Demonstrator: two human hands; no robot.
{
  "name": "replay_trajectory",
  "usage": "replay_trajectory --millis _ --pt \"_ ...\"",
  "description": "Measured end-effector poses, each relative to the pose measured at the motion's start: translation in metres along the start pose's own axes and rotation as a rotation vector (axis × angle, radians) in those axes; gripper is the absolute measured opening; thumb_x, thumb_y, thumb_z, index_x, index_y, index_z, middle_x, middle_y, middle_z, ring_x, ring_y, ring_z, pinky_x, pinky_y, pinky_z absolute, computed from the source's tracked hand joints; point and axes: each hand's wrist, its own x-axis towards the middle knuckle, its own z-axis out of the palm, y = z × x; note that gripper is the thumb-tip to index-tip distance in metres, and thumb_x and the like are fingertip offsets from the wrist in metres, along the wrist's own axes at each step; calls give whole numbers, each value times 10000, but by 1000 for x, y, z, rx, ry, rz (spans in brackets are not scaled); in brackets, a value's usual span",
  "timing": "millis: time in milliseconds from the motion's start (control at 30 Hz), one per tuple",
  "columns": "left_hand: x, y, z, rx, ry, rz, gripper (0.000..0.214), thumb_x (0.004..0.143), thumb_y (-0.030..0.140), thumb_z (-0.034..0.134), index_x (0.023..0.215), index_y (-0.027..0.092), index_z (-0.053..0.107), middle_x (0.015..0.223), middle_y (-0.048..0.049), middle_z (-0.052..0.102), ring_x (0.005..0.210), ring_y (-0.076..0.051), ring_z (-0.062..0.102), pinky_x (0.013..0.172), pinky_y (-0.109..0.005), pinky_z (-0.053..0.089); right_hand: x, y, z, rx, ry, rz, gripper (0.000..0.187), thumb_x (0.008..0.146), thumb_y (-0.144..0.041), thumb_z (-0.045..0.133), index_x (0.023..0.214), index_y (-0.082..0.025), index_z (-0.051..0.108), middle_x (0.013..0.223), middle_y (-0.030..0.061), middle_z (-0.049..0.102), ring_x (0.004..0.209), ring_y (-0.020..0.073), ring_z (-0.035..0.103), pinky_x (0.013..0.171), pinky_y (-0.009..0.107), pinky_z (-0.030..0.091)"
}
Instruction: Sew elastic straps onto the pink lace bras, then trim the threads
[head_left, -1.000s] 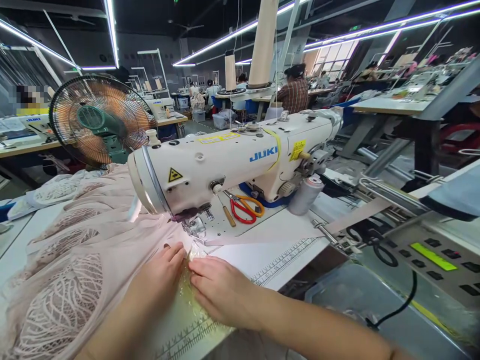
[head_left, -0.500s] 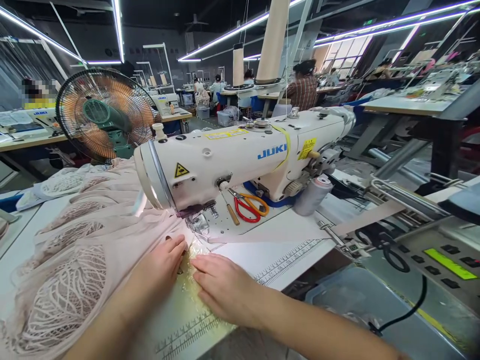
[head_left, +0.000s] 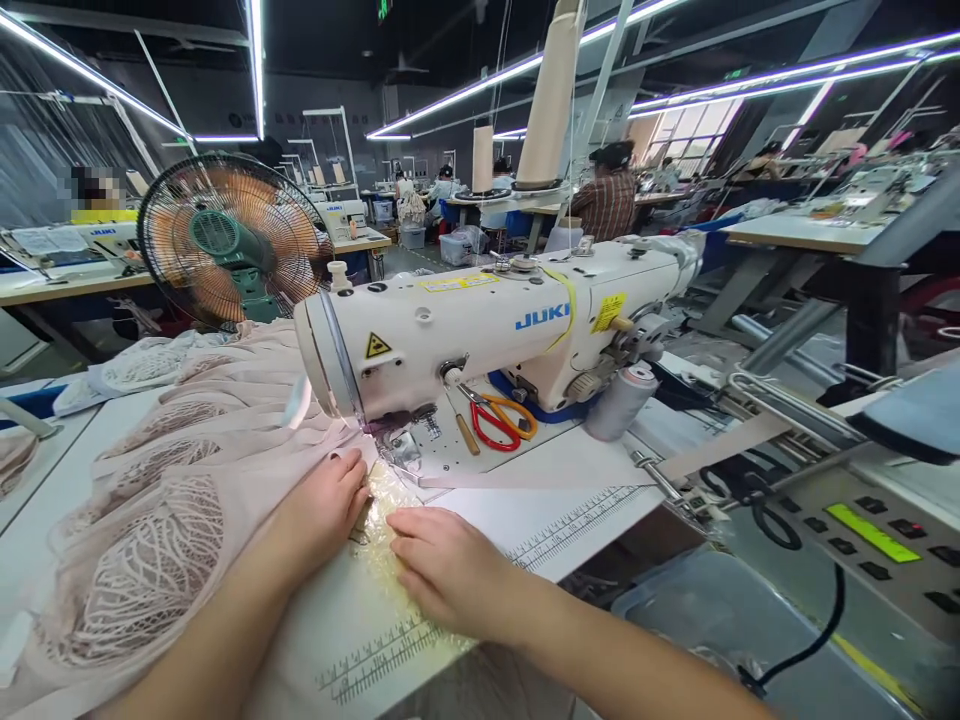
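A pale pink garment (head_left: 247, 440) with lace-patterned panels lies heaped left of the white JUKI sewing machine (head_left: 480, 330), one edge running up to the presser foot (head_left: 405, 450). On that edge, just in front of the foot, rests my left hand (head_left: 330, 505), its bent fingers closed on the fabric. Opposite it, my right hand (head_left: 454, 570) lies low on the table with curled fingers pressed together; what is under its fingertips is hidden. Shiny, yellowish clear film (head_left: 390, 560) covers the table between both hands. A pale elastic band (head_left: 525, 477) reaches the foot from the right.
Red-and-orange-handled scissors (head_left: 499, 418) and a wooden-handled tool (head_left: 466, 435) lie on the machine bed. A grey thread cone (head_left: 621, 400) stands at right, near a control panel (head_left: 874, 530). A floor fan (head_left: 232, 240) is behind. Other people sit at machines beyond.
The machine and surroundings sit slightly lower and mostly further right in view, as the head has shifted. Both hands stay near the presser foot, with only slight movement of the fingers.
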Motion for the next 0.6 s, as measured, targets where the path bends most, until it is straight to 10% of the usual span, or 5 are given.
replay_trajectory --millis 167,400,600 --pt "3 2 4 30 12 -59 413 931 285 370 1175 44 601 1276 -236 581 1128 -321 584 964 -490 485 -4 -24 3 74 186 -40 165 917 -245 454 944 -173 600 1014 91 673 947 196 604 849 325 493" --pt "-7 10 -11 93 -7 -96 347 902 238 403 1095 88 650 1241 -209 613 1115 -283 600 974 -437 482 -13 -83 90 -177 10 -157 101 903 -328 564 926 -237 602 914 20 676 762 197 595 648 319 475" --pt "-100 8 -44 354 -116 -206 447 836 148 387 1213 47 602 1295 -220 581 1176 -330 561 1000 -469 447 -19 -77 67 -289 -8 -117 145 799 -291 674 806 -184 577 845 39 625 752 186 537 677 324 460"
